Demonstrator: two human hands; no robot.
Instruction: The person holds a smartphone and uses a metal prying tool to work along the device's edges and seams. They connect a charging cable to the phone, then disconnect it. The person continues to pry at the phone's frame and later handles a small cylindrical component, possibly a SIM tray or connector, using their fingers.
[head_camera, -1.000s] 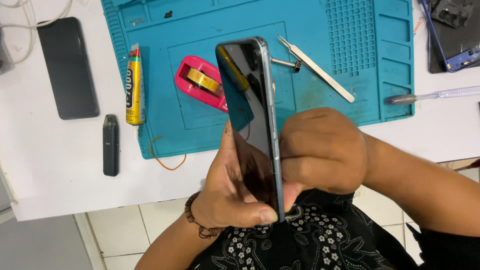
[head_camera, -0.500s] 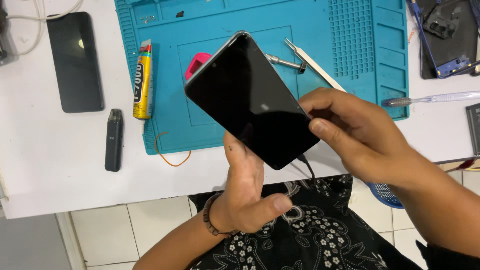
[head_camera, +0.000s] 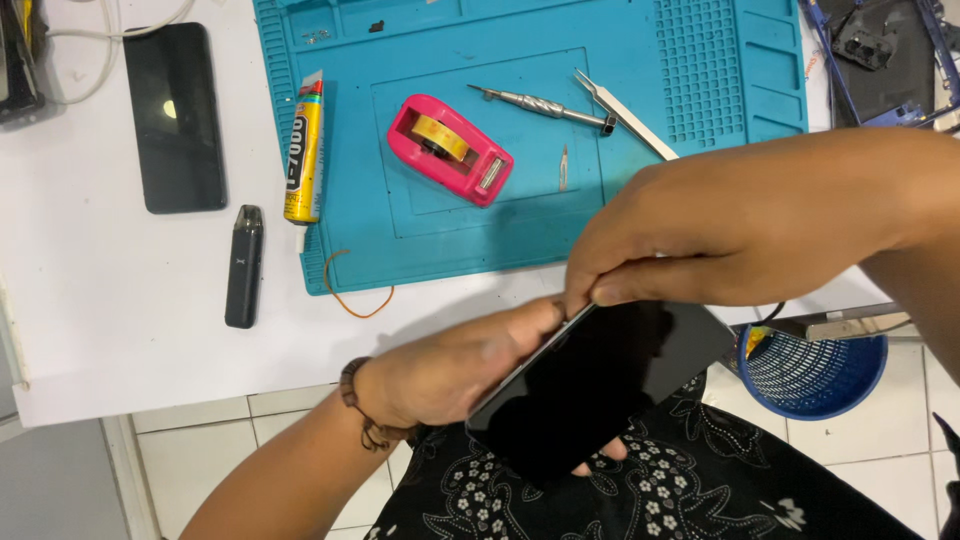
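While left hand (head_camera: 450, 375) cradles phone (head_camera: 600, 385), long axis slanting toward mat (head_camera: 520, 230), right hand (head_camera: 740, 225) fingers (head_camera: 600, 292) pinch its upper edge.

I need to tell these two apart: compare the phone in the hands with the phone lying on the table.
The held phone is gripped by the left hand and right hand over the lap; the table phone lies untouched on the white table. The held phone sits slanted; the table phone lies straight and flat. The held phone looks larger, being nearer the camera. Both are dark slabs with blank black faces.
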